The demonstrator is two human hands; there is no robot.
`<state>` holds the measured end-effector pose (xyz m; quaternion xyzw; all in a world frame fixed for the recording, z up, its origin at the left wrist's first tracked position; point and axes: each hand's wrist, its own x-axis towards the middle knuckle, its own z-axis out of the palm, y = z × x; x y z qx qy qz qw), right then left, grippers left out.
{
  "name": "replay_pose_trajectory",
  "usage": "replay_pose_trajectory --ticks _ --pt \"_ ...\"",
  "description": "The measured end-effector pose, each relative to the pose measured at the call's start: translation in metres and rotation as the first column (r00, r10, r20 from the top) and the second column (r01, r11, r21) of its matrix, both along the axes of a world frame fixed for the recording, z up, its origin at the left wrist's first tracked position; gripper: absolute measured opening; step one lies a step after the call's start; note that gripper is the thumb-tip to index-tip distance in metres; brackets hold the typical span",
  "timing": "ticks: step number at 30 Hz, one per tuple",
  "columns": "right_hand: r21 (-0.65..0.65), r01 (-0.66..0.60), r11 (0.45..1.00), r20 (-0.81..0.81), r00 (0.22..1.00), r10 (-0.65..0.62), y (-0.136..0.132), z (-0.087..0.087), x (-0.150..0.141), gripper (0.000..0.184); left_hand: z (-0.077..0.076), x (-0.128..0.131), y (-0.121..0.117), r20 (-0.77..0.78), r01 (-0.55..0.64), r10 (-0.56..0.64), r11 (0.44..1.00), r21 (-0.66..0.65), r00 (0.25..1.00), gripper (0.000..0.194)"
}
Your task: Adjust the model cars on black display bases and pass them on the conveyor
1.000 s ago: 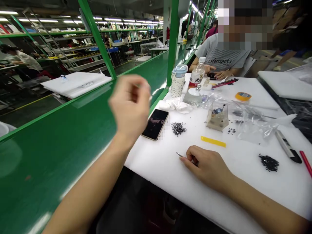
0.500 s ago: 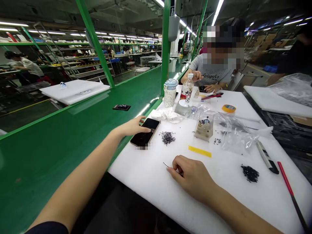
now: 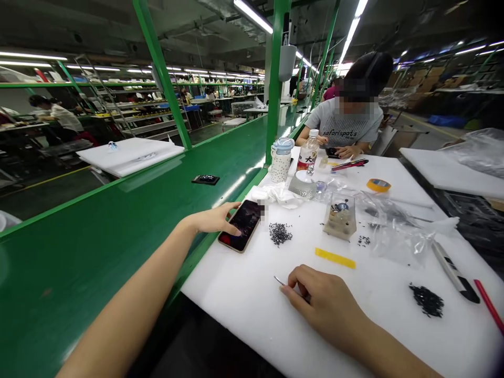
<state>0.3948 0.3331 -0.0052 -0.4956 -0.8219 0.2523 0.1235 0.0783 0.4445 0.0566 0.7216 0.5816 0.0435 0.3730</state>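
Observation:
My left hand [image 3: 216, 219] reaches over a smartphone [image 3: 244, 223] lying at the left edge of the white table. Its thumb rests on the lit dark screen, while the other fingers spread along the phone's far left side. Closed in a pinch, my right hand [image 3: 321, 302] lies low over the table front with a thin silver metal tool [image 3: 279, 281]. Only the tool's slim tip shows; the rest is hidden in the fingers. Between and beyond the hands are a pile of small black parts [image 3: 280, 234] and a yellow strip [image 3: 335, 258].
Farther back are a clear block-like holder [image 3: 340, 218], plastic bags [image 3: 405, 239], a cup [image 3: 281, 163], a bottle [image 3: 307, 149] and orange tape [image 3: 378, 185]. Rightward lie another black pile [image 3: 427, 301] and a white-and-black cutter [image 3: 454, 270]. A co-worker [image 3: 346, 118] sits opposite. A green belt [image 3: 129, 231] runs along the left.
The phone screen, black before, now shows a dim picture with red in it. The whole view has shifted slightly; both hands keep nearly the same places on the table. The co-worker's raised hand has lowered.

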Motion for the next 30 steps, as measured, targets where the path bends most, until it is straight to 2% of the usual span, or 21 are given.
replay_pose_trajectory --ticks 5,8,14,17,21,25,30 --pt "-0.013 -0.01 1.0 -0.022 1.0 0.01 0.001 -0.001 0.002 0.026 0.01 -0.007 -0.009 0.019 0.068 -0.067 0.996 -0.058 0.998 0.124" --pt "0.0 -0.021 1.0 -0.029 0.999 0.021 0.001 -0.001 0.001 0.025 0.011 -0.004 -0.014 -0.011 0.061 -0.062 0.996 -0.068 0.998 0.131" --pt "0.041 -0.001 0.999 -0.046 0.999 0.003 0.0 -0.002 -0.001 0.024 -0.005 0.024 0.005 -0.06 -0.047 0.054 0.992 0.115 0.997 0.108" --pt "0.053 0.003 0.999 -0.062 0.998 0.0 0.0 -0.002 -0.001 0.024 -0.008 0.028 0.016 -0.088 -0.065 0.079 0.987 0.149 0.993 0.112" --pt "0.049 -0.003 0.999 -0.071 0.997 0.007 0.001 0.001 0.001 0.023 0.002 0.012 0.01 -0.1 0.042 -0.037 0.998 0.048 0.994 0.131" --pt "0.058 -0.011 0.998 -0.064 0.998 0.015 0.0 0.002 0.002 0.023 0.009 -0.005 -0.004 -0.09 0.111 -0.115 0.992 -0.053 0.989 0.131" --pt "0.076 -0.013 0.997 -0.072 0.997 0.018 0.0 0.0 0.003 0.022 0.008 -0.006 -0.007 -0.099 0.152 -0.16 0.985 -0.086 0.982 0.133"
